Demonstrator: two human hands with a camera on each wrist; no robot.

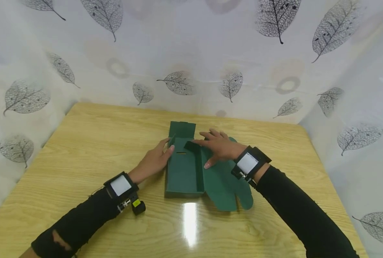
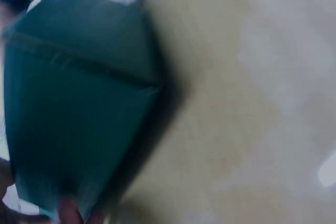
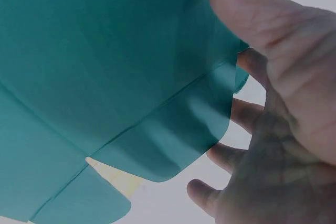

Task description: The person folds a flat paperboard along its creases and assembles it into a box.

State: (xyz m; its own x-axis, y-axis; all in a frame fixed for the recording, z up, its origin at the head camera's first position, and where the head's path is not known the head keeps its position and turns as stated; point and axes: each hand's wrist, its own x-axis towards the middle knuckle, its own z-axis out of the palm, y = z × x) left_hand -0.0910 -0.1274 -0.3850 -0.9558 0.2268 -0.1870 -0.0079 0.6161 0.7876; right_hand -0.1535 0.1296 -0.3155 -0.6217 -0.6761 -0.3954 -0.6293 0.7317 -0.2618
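An unfolded dark green cardboard box (image 1: 184, 172) lies on the table, its hollow facing up and a narrow slot in its floor. Its lid (image 1: 218, 186) spreads out to the right. My left hand (image 1: 153, 163) grips the box's left wall near the far corner, thumb at the top edge. In the left wrist view the box's outer side (image 2: 79, 114) is blurred, with fingertips at the bottom. Over the far right part, my right hand (image 1: 222, 146) has its fingers spread, the index finger at a small dark flap (image 1: 193, 146). In the right wrist view, the lid (image 3: 115, 61) partly hides the fingers.
A squared end flap (image 1: 182, 129) stands out at the box's far end. The wood-grain table (image 1: 107, 129) extends around the box. A leaf-patterned white cloth (image 1: 198, 53) hangs behind and along both sides. Each wrist carries a strapped-on device.
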